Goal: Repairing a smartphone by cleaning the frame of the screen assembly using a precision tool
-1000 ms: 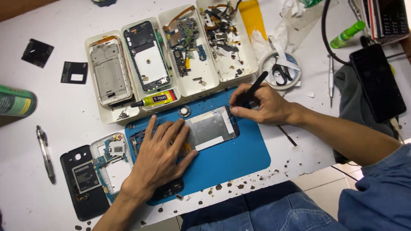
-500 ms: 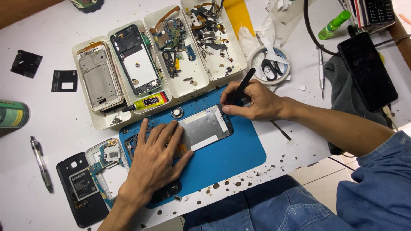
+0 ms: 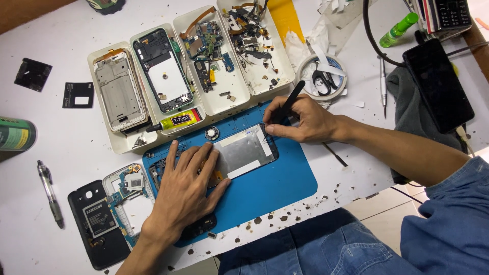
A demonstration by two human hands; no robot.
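Opened phone panel with silver metal backing lies flat on the blue rubber work mat, between the two hands. Its shell is already off; the tool tip sits at the panel's far right corner, so separation looks only begun, with the rest of the edge left to work, as far as can be judged

Left hand: open, fingers spread, palm pressing flat on the panel's left end, gripping nothing

Right hand: closed in a pen grip on a slim black plastic pry tool, whose upper end sticks out above the knuckles

Beyond the left fingertips: white compartment tray holding stripped frames, circuit boards and small parts, with a yellow glue tube on its near edge. Left of the left wrist: a black back cover and a bared phone body on the white counter. Just beyond the right hand: a roll of white tape. Right of the right forearm: a dark phone on grey cloth
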